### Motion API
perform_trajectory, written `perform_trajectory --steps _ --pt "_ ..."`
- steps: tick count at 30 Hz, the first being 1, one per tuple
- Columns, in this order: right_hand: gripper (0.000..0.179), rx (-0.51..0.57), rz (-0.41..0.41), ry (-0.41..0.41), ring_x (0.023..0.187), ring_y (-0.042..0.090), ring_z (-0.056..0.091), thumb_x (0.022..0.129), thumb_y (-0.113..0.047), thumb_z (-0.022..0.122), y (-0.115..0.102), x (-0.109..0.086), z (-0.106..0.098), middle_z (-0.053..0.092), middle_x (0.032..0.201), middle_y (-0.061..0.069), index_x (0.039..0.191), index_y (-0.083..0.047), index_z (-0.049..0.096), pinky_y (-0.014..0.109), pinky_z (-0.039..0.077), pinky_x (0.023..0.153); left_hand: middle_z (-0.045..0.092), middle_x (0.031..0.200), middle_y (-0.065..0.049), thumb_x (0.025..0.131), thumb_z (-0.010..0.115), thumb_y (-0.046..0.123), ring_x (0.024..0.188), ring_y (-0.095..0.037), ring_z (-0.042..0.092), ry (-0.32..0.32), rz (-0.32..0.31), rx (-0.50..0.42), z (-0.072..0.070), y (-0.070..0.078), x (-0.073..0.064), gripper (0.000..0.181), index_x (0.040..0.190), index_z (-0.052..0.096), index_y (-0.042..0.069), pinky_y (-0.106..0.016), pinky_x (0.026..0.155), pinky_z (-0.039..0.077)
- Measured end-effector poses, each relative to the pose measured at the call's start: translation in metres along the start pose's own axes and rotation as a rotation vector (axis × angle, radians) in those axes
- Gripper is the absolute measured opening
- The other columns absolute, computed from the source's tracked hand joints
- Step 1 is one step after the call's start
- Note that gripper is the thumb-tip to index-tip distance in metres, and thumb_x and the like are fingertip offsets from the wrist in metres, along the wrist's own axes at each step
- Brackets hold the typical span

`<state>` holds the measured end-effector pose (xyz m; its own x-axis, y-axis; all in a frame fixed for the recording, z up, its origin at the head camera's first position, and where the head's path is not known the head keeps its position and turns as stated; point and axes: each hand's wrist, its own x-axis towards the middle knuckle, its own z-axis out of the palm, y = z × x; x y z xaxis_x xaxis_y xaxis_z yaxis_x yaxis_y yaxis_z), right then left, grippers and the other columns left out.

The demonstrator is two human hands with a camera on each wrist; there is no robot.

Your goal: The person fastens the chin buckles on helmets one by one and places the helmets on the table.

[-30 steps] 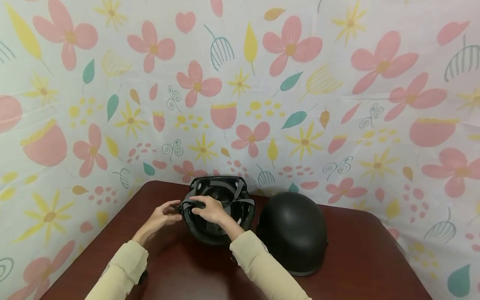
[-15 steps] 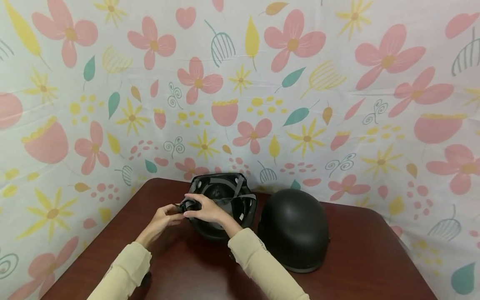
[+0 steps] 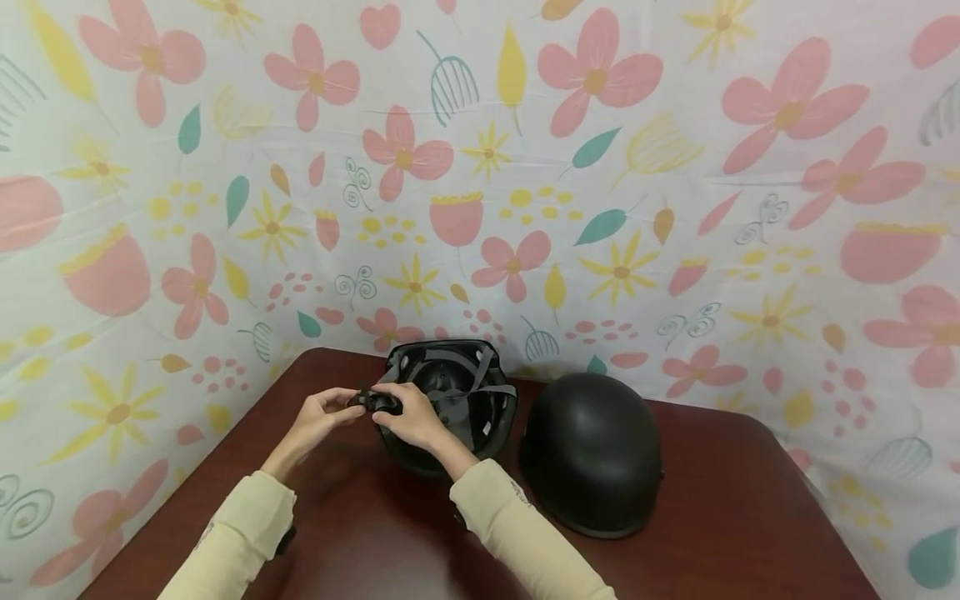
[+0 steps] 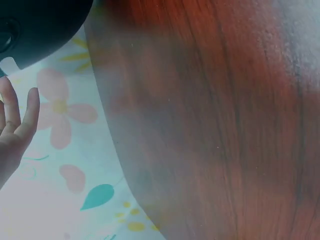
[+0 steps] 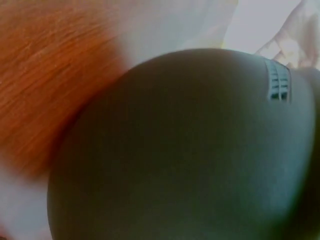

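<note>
An upturned black helmet [image 3: 442, 377] lies at the back of the table, its padded inside and grey straps [image 3: 495, 388] facing up. Over its left rim, both hands meet at a small black strap buckle [image 3: 381, 403]. The left hand [image 3: 315, 423] pinches its left end between thumb and fingers. From the other side the right hand [image 3: 414, 418] grips it, thumb below and fingers above. In the left wrist view the left hand's fingers [image 4: 31, 107] show beside a dark helmet shell [image 4: 45, 30]. A smooth dark shell [image 5: 175, 145] fills most of the right wrist view.
A second black helmet [image 3: 592, 454] stands dome up just right of the first, close to the right forearm. The dark red-brown table [image 3: 735, 500] backs onto a flower-printed cloth [image 3: 525, 167]. Light sleeves [image 3: 525, 525] cover the forearms.
The right hand has drawn back from over the helmet's inside to its left rim, bringing the black buckle to the left hand's fingertips. The head view has shifted slightly.
</note>
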<state>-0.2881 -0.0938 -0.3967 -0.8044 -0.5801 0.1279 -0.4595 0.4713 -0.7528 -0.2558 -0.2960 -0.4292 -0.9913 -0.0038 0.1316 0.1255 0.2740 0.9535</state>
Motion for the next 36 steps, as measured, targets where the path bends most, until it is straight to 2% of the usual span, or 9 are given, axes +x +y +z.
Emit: perform_trajectory --steps 4,7,15,21,25,29,33,36 --pt "0.048 0.017 -0.019 0.062 0.127 0.034 0.052 0.095 -0.03 0.064 0.004 -0.003 0.002 0.051 0.139 0.015 0.139 -0.013 0.055 0.05 0.046 0.102 0.064 0.093 0.008 0.092 0.068 0.017 0.079 -0.002 0.066 0.012 0.025 -0.019 0.007 0.005 0.0 0.039 0.121 0.06 -0.008 -0.028 0.08 0.057" --pt "0.044 0.047 -0.035 0.119 0.125 0.034 0.054 0.096 -0.03 0.062 0.006 -0.004 0.003 0.054 0.136 0.015 0.135 -0.008 0.058 0.048 0.047 0.101 0.063 0.089 0.01 0.093 0.067 0.016 0.076 -0.002 0.066 0.032 0.048 -0.039 0.012 0.01 -0.001 0.037 0.12 0.06 -0.009 -0.023 0.076 0.056" --pt "0.036 0.164 -0.037 0.211 0.119 0.034 0.056 0.098 -0.026 0.059 0.006 -0.009 -0.009 0.055 0.129 0.018 0.125 -0.003 0.066 0.049 0.048 0.099 0.061 0.086 0.004 0.093 0.067 0.016 0.074 -0.003 0.064 0.104 0.116 -0.02 0.022 0.027 0.0 0.034 0.118 0.063 -0.006 -0.02 0.073 0.055" --pt "0.034 0.237 -0.067 0.222 0.107 0.029 0.059 0.098 -0.024 0.059 0.004 -0.012 -0.022 0.057 0.122 0.018 0.121 0.0 0.067 0.042 0.053 0.092 0.059 0.092 0.01 0.092 0.068 0.019 0.082 -0.005 0.059 0.184 0.135 0.004 0.028 0.036 0.0 0.033 0.118 0.065 -0.001 -0.022 0.075 0.049" --pt "0.034 0.27 -0.069 0.214 0.105 0.03 0.061 0.099 -0.022 0.057 0.004 -0.014 -0.028 0.061 0.119 0.019 0.122 0.002 0.065 0.039 0.054 0.09 0.058 0.093 0.014 0.091 0.069 0.018 0.085 -0.004 0.059 0.214 0.132 -0.033 0.03 0.041 0.002 0.033 0.118 0.065 -0.001 -0.02 0.077 0.048" --pt "0.035 0.299 -0.059 0.221 0.108 0.033 0.063 0.101 -0.023 0.055 0.007 -0.016 -0.033 0.066 0.119 0.021 0.121 0.003 0.065 0.042 0.053 0.092 0.06 0.096 0.008 0.091 0.07 0.017 0.086 -0.002 0.056 0.2 0.16 -0.028 0.029 0.047 0.005 0.034 0.118 0.064 -0.002 -0.015 0.079 0.048" --pt "0.033 0.315 -0.042 0.223 0.107 0.035 0.064 0.101 -0.022 0.055 0.013 -0.018 -0.037 0.067 0.116 0.022 0.117 0.003 0.067 0.044 0.053 0.089 0.065 0.117 -0.01 0.09 0.07 0.014 0.093 -0.001 0.059 0.146 0.213 0.058 0.029 0.053 0.006 0.024 0.107 0.063 -0.001 -0.015 0.082 0.049" --pt "0.032 0.318 -0.011 0.196 0.109 0.033 0.064 0.1 -0.024 0.055 0.018 -0.021 -0.041 0.067 0.117 0.019 0.118 0.001 0.066 0.041 0.054 0.089 0.064 0.127 -0.018 0.09 0.069 0.01 0.102 -0.01 0.062 0.099 0.253 0.107 0.032 0.056 0.007 0.017 0.095 0.056 -0.001 -0.023 0.087 0.05"
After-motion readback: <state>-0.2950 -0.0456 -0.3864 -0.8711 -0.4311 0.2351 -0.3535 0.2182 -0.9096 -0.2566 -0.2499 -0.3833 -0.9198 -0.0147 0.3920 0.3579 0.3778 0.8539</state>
